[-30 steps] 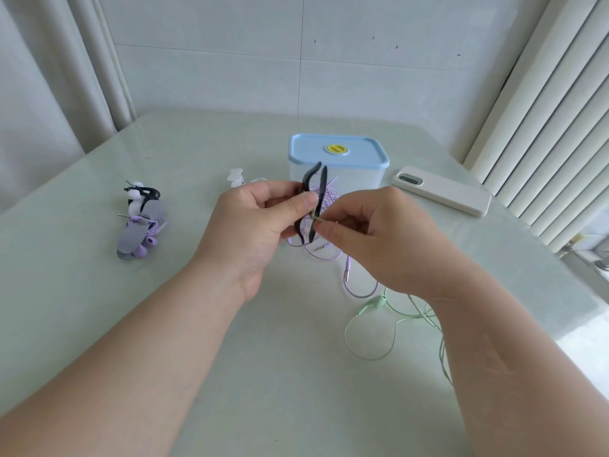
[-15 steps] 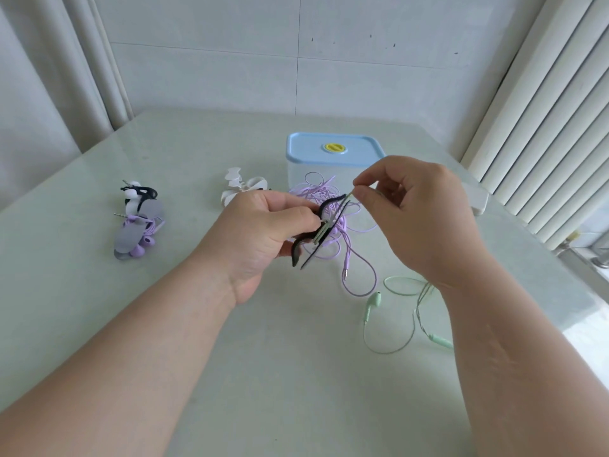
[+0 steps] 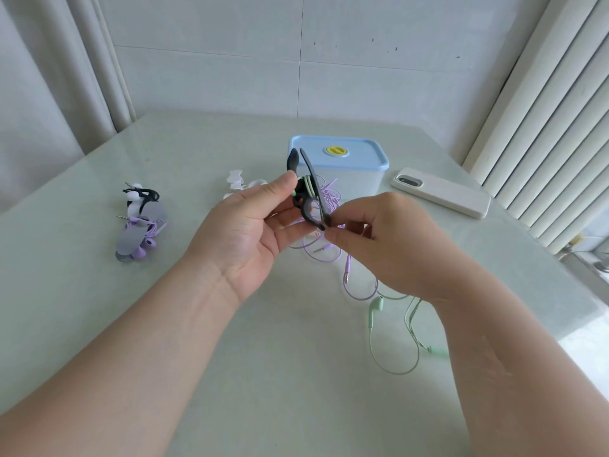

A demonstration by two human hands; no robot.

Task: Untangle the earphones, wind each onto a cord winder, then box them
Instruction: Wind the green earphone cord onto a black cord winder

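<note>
On the counter [image 3: 230, 374], in front of the lidded box [image 3: 346, 156], the left hand [image 3: 250, 232] grips the dark cord winder [image 3: 308, 183] between thumb and fingers. Its long axis stands near upright, top tipped toward the box. The right hand [image 3: 389, 245] pinches the winder's lower tip. Green turns sit between its 2 flaps. The loose green earphones [image 3: 375, 308] lie on the counter, below and right of the grip, so slack should feed from the right hand's side.
</note>
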